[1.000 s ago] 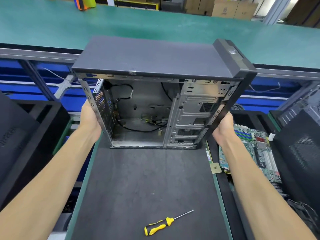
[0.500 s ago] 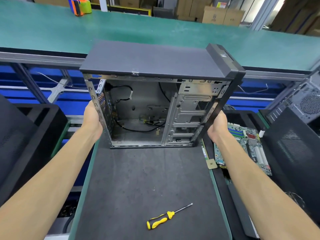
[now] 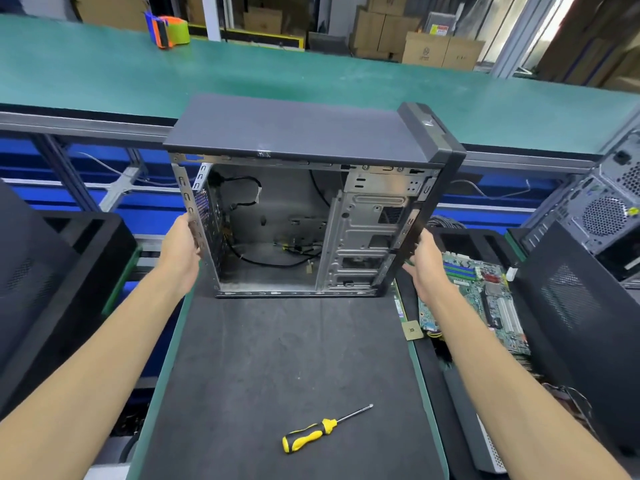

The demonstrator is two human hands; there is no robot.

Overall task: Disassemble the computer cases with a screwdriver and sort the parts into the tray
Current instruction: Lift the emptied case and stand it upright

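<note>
From the head camera: one opened computer case (image 3: 294, 140) stands upright at the far end of the dark work mat (image 3: 277, 375), its open side facing the viewer, with loose cables inside. One yellow-and-black screwdriver (image 3: 320, 429) lies alone on the mat, well apart from the case. Two hands are on the case: the left hand (image 3: 181, 252) grips its rear metal edge, and the right hand (image 3: 424, 259) holds the black front bezel, though its fingers are hidden behind it. A black tray (image 3: 460, 237) to the right holds one green motherboard (image 3: 485, 299).
</note>
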